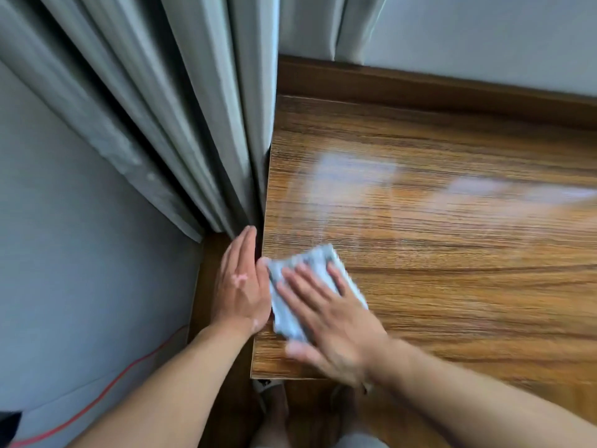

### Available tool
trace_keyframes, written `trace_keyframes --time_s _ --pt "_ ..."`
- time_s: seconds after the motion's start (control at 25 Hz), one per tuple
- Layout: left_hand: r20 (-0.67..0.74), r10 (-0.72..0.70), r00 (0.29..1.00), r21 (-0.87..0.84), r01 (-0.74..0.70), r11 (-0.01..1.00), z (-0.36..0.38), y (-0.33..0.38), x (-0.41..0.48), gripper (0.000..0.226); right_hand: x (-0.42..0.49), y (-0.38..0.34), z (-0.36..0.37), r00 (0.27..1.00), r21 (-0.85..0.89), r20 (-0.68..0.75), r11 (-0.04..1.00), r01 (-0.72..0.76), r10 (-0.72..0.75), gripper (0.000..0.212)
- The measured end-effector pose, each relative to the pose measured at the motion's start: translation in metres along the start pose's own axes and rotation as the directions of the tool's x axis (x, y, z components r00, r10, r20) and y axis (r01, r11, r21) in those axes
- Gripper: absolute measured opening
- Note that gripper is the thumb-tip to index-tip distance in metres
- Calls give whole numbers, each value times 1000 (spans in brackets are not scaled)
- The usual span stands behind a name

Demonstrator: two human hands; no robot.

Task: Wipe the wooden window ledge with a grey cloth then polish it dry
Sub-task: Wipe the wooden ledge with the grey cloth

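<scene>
Currently: right hand lies flat, fingers straight and spread, pressing the folded grey cloth onto the wooden window ledge at its near-left corner; both are blurred, likely mid-stroke. Left hand is flat too, fingers together, holding nothing, set edge-on against the ledge's left end at 9 o'clock of the cloth. Grey curtain hangs at 11 o'clock, close against that end. Risks, as judged: the cloth is only pinned, not gripped, so a leftward stroke could push it off the edge or bunch it; a damp cloth could catch the curtain folds; the sheen at 1 o'clock may dry streaky.
</scene>
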State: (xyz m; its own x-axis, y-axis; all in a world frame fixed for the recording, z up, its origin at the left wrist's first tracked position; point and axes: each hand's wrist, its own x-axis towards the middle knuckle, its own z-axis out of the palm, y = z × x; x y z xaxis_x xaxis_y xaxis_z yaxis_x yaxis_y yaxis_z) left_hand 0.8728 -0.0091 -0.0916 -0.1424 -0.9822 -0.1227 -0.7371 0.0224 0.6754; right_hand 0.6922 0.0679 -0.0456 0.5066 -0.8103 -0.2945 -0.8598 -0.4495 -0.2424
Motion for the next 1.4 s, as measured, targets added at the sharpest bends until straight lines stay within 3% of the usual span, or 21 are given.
trace_keyframes --time_s 0.08,0.12,0.16,0.24,0.32,0.44,0.56,0.64,0.72,0.8,0.88,0.96,1.04,1.12,1.2,1.28,1.36,1.4 --pt "-44 19 999 -38 -21 999 2 0 -4 55 -30 14 7 996 12 67 998 62 -62 86" --pt "-39 17 999 -35 -19 999 1 -1 -5 53 -15 36 0 999 10 45 1000 14 -14 86" --pt "-26 5 1000 -23 -6 1000 0 -1 -5 51 13 59 -13 996 20 4 995 -94 94 87" --pt "-25 -42 999 -4 42 999 -3 -1 -7 48 77 95 -45 921 152 -59 915 -374 386 92" --pt "-43 -79 996 -12 79 997 -4 1 -6 48 95 84 -45 872 217 -63 859 -463 486 93" --pt "-89 -97 991 -68 91 994 -16 8 -13 48 16 -1 0 974 163 -56 964 -208 220 86" --pt "-73 -11 997 -14 10 1000 -26 25 -29 47 -59 -25 6 996 368 -9 926 -84 94 69" --pt "61 129 990 46 -132 990 -28 38 -35 43 -58 2 -8 972 430 -119 893 -135 205 53" --pt "295 190 936 188 -251 950 -31 53 -28 53 -40 28 -26 923 332 -222 914 -232 315 54" --pt "485 125 866 378 -336 863 -30 67 -21 59 -24 40 -33 946 262 -107 926 -271 307 55" --pt "577 52 815 428 -357 830 -32 75 -24 38 -19 42 -33 965 273 -12 930 -247 260 34" --pt "581 48 813 306 -273 912 -45 84 -18 19 -18 49 -51 973 323 -30 924 -206 228 16" --pt "490 115 864 158 -218 963 -68 100 0 16 -16 65 -85 957 370 -173 916 -157 234 12" --pt "332 238 913 75 -277 958 -93 120 19 11 -13 75 -120 910 347 -328 928 -133 253 13" --pt "253 374 892 41 -396 917 -100 129 23 11 -18 75 -127 883 312 -401 942 -120 245 15" --pt "346 437 830 48 -481 875 -90 113 12 14 -32 65 -101 917 290 -323 947 -139 234 14" --pt "500 413 761 114 -531 840 -75 81 -6 28 -53 52 -63 969 208 -154 965 -160 194 26" --pt "502 384 775 125 -504 854 -70 62 -11 36 -58 50 -46 973 181 -134 970 -161 186 35"
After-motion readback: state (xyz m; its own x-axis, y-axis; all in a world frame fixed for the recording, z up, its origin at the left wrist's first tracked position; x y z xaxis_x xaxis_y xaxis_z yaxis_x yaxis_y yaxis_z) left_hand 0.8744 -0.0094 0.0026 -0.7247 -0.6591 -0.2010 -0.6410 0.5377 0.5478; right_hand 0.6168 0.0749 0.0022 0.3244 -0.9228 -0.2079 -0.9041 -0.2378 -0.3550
